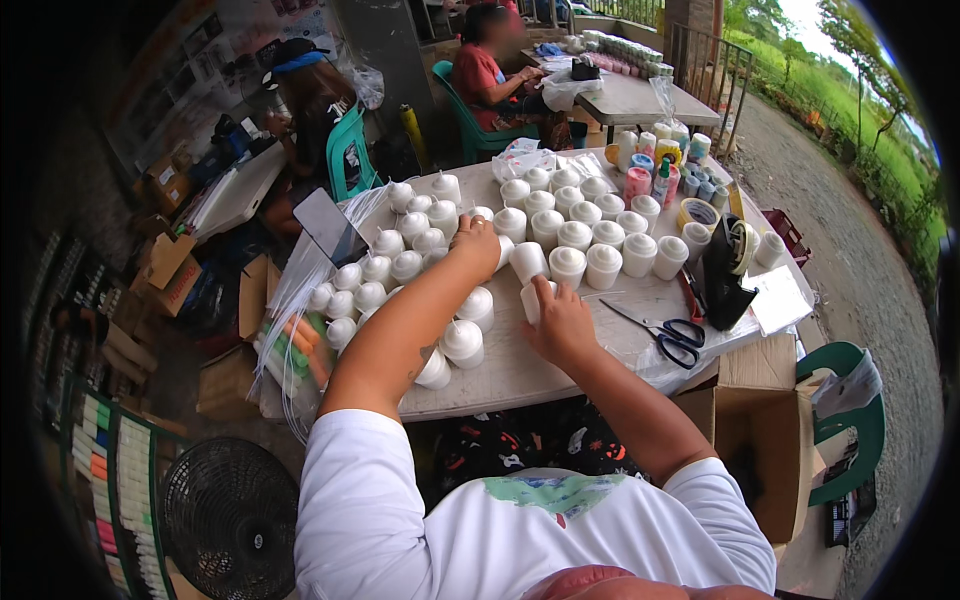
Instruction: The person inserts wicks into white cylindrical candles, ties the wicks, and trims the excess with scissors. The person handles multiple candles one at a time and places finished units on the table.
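While right fingers (548, 301) hold one cylinder (529, 302), one scissors pair (656, 326) lies nearby.

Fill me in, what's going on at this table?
A person in a white shirt is handling white cylinders at a table. The right hand has hold of one white cylinder near the middle; the left hand is among the domed white pieces farther back, grip unclear. Scissors lie untouched to the right. Two other people sit beyond.
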`<state>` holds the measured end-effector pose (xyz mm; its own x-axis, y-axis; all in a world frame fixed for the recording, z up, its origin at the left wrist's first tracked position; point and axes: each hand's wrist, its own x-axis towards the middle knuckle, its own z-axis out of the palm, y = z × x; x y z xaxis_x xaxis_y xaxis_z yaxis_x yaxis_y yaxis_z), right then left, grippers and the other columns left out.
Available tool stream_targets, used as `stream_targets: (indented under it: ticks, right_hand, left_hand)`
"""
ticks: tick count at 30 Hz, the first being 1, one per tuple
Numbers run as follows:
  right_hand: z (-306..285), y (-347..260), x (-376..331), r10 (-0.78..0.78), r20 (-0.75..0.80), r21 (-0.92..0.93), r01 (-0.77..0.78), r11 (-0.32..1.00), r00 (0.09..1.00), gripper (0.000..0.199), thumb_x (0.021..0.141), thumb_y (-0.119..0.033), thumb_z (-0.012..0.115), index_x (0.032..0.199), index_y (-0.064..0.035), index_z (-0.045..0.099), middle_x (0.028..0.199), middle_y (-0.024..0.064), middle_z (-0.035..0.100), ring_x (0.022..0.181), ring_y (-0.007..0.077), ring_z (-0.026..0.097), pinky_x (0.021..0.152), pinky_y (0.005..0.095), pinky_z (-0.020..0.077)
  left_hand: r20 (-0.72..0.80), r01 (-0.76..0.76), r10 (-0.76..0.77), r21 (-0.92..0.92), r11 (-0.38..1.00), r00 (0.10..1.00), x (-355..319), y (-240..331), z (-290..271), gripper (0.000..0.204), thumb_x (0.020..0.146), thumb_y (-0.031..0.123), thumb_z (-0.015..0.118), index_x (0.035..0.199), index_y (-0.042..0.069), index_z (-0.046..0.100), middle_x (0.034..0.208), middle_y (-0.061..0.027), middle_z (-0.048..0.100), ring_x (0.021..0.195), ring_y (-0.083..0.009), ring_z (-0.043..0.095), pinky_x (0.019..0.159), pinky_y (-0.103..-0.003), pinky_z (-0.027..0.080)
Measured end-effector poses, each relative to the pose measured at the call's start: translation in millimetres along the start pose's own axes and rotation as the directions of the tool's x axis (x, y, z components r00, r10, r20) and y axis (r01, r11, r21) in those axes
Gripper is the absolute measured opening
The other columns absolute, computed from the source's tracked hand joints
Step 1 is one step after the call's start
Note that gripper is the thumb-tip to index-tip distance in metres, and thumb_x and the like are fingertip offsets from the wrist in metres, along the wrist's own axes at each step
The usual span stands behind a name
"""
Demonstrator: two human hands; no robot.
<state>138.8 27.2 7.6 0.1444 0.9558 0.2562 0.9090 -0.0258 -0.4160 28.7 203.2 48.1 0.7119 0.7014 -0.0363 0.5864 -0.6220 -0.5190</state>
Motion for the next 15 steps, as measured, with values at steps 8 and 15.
stream_targets:
  ticks: [8,15]
  right_hand:
    - [-50.1,26.4,-64.2,-0.09,-0.008,0.363,0.086,0.928,0.996,0.07,0.072,-0.008,0.071,0.135,-0.0108,0.041,0.122,0.0208,0.051,0.111,0.0386,0.053,0.095,0.0427,0.0466]
    - [-21.8,42.1,-75.1,-0.056,-0.149,0.334,0.104,0.937,0.987,0.077,0.073,-0.01,0.075,0.138,-0.0044,0.035,0.131,0.022,0.047,0.117,0.0393,0.051,0.094,0.0431,0.0478]
  left_hand:
    - [0.005,-0.178,0.186,-0.28,0.943,0.982,-22.6,-4.6,-22.8,0.061,0.063,0.031,0.082,0.116,0.012,0.06,0.121,-0.0067,0.056,0.123,-0.0278,0.042,0.095,-0.048,0.028]
    - [-0.081,-0.198,0.183,-0.521,0.83,0.98,-45.9,5.9,-59.3,0.077,0.066,0.019,0.081,0.135,0.016,0.047,0.134,-0.0119,0.047,0.139,-0.0351,0.026,0.112,-0.046,0.021]
